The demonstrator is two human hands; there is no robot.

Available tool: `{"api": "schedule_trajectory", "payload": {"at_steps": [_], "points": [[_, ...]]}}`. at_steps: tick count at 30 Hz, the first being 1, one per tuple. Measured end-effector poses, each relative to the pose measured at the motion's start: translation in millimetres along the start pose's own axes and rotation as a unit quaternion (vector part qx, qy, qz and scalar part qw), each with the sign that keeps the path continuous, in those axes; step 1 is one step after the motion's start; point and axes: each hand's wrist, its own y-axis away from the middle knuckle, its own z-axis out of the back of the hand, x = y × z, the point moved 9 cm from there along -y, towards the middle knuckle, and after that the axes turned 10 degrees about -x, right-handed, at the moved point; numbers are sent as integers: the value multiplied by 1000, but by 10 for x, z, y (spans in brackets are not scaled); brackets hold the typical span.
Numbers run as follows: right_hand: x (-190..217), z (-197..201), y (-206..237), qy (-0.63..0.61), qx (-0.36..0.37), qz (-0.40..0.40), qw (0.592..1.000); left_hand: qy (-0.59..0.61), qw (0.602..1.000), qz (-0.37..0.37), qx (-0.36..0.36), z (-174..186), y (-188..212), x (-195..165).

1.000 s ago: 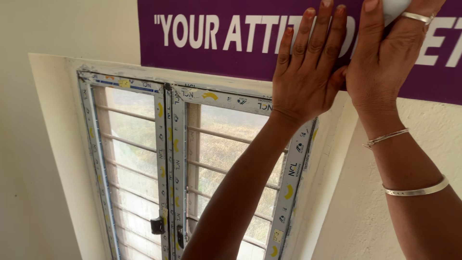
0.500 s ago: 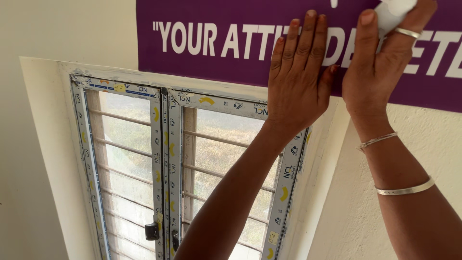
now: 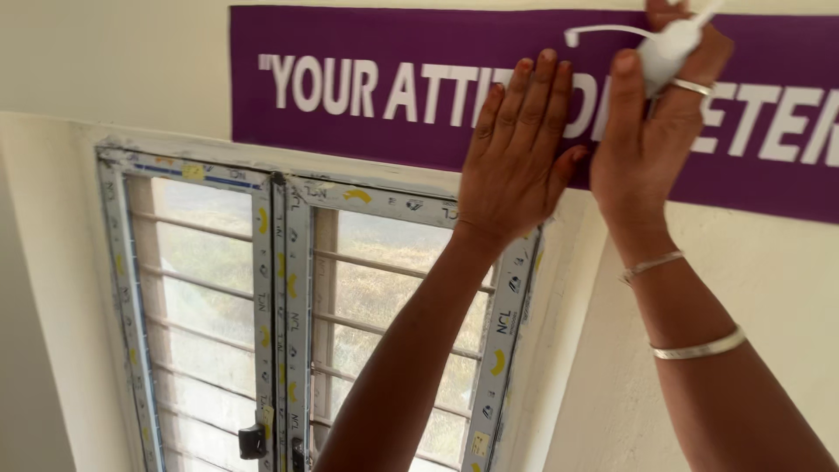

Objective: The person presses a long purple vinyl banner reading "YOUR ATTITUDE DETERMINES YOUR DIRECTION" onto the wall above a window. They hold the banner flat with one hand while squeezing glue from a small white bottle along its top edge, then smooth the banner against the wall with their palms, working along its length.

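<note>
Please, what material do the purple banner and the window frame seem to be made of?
The purple banner looks like thin vinyl or paper sticker: flat on the wall, smooth, matte. The window frame seems pale plastic or coated metal, covered with printed protective film; which one cannot be told.

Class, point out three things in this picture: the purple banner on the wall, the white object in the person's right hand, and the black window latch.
purple banner (image 3: 367,39): head view, bare purple upper strip.
white object (image 3: 669,45): head view, its middle.
black window latch (image 3: 253,441): head view, latch body.
</note>
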Motion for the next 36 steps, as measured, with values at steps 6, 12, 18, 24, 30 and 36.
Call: {"api": "schedule_trajectory", "payload": {"at_steps": [6, 12, 18, 24, 30, 36], "points": [[-161, 41, 54, -39, 11, -77, 996, 4, 1000, -1, 0, -2, 93, -32], [-310, 250, 26, -263, -20, -141, 954, 79, 995, 1, 56, 167, 83, -38], [-296, 386, -92, -406, 7, -261, 876, 114, 991, 30, 66, 184, 94, -120], [-179, 510, -311, -416, 28, -329, 848, 206, 973, 9, -107, 322, 67, -505], [-97, 1235, -424, -291, 91, -390, 869, 136, 976, -139, -101, 343, -77, -963], [-285, 2339, -338, 89, 187, -362, 909, 276, 950, -96, 112, 145, -88, -1051]]}}
